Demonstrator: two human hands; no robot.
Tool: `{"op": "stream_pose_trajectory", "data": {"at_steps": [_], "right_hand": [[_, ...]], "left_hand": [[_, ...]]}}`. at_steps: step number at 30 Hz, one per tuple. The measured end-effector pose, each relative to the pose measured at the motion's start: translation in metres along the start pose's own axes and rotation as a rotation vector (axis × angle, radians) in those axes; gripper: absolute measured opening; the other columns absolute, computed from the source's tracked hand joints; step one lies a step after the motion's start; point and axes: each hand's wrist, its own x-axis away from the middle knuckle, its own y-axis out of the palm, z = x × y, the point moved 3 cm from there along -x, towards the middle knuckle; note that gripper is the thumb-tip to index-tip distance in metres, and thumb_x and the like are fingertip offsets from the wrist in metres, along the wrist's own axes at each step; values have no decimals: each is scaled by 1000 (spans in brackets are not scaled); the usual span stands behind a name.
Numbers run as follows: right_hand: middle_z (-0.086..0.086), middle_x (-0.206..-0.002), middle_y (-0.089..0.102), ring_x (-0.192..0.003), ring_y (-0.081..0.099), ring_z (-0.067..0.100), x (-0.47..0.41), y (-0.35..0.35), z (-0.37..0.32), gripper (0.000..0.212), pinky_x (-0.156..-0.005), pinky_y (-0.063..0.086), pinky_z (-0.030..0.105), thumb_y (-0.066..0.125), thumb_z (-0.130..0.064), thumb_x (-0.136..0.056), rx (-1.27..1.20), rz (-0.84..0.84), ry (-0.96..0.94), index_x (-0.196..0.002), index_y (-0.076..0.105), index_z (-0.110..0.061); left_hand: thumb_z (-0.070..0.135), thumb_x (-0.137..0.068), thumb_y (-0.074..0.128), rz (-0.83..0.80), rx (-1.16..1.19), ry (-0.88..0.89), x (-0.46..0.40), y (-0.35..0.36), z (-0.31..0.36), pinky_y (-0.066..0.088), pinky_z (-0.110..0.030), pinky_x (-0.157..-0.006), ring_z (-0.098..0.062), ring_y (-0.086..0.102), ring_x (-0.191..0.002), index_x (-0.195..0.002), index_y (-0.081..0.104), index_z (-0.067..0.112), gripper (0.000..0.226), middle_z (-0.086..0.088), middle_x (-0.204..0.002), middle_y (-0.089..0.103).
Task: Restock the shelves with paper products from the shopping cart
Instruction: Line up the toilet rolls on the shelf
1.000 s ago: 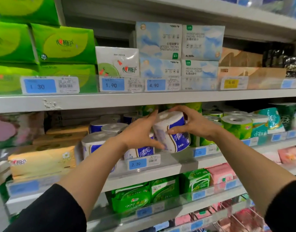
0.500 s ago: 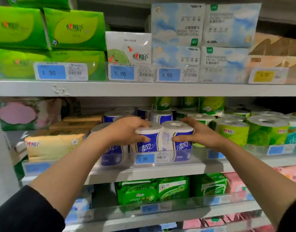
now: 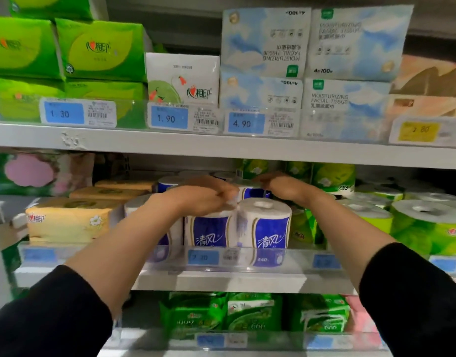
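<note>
Two blue-and-white toilet rolls stand side by side at the front of the middle shelf [image 3: 221, 279]. My left hand [image 3: 203, 197] lies palm down on top of the left roll [image 3: 208, 231], fingers bent at the gap between the two; motion blur hides whether it grips. The right roll [image 3: 269, 225] stands free, with nothing touching it. My right hand [image 3: 281, 186] hovers behind it with fingers stretched to the left, over a back roll [image 3: 252, 193] of the same kind, holding nothing.
Green toilet rolls [image 3: 425, 225] fill the shelf to the right, yellow tissue packs [image 3: 67, 222] to the left. The upper shelf [image 3: 221, 143] hangs low over my hands, with green and blue tissue packs. A clear lip with price tags [image 3: 203, 257] edges the middle shelf.
The roll held tilted a second ago now stands upright at the shelf front. My right hand has let go of it and moved back; my left hand slid onto the neighbouring roll's top.
</note>
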Motion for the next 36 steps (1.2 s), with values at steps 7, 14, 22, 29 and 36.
{"op": "stream_pose_trajectory", "data": {"at_steps": [7, 14, 22, 29, 36], "right_hand": [[8, -146, 46, -125, 50, 29, -33, 7, 5, 49, -106, 42, 44, 36, -11, -98, 266, -141, -7, -144, 44, -25], [7, -142, 49, -124, 50, 26, -38, 7, 2, 47, -105, 42, 38, 59, -19, -93, 255, -119, -50, -139, 50, -20], [0, -122, 62, -112, 56, 15, -20, -4, 4, 35, -90, 44, 23, 67, -28, -91, -15, -167, -159, -124, 64, -18], [-1, -113, 69, -110, 59, 13, -13, -8, 11, 21, -94, 45, 23, 55, -18, -97, -161, -173, -123, -108, 73, -14], [1, -102, 72, -98, 66, 18, -11, 0, 10, 30, -94, 53, 38, 69, -43, -86, -79, -187, -137, -99, 74, -17]], "left_hand": [[53, -100, 30, -6, -51, -195, -8, 9, -25, 34, -36, -107, -20, 48, -124, -136, 46, 35, 43, 0, -139, 51], [52, -100, 28, 6, -49, -212, -7, 12, -25, 29, -36, -110, -20, 42, -131, -141, 41, 36, 45, 1, -146, 44], [50, -102, 26, 2, -67, -208, -4, 9, -18, 28, -36, -110, -22, 40, -134, -143, 39, 37, 45, 0, -150, 41], [49, -102, 25, -11, -54, -204, 0, 9, -17, 25, -36, -111, -22, 37, -136, -144, 35, 38, 45, 0, -151, 38], [47, -103, 26, -2, 2, -211, 6, 9, -8, 24, -32, -111, -22, 35, -138, -146, 35, 33, 46, -1, -153, 36]]}}
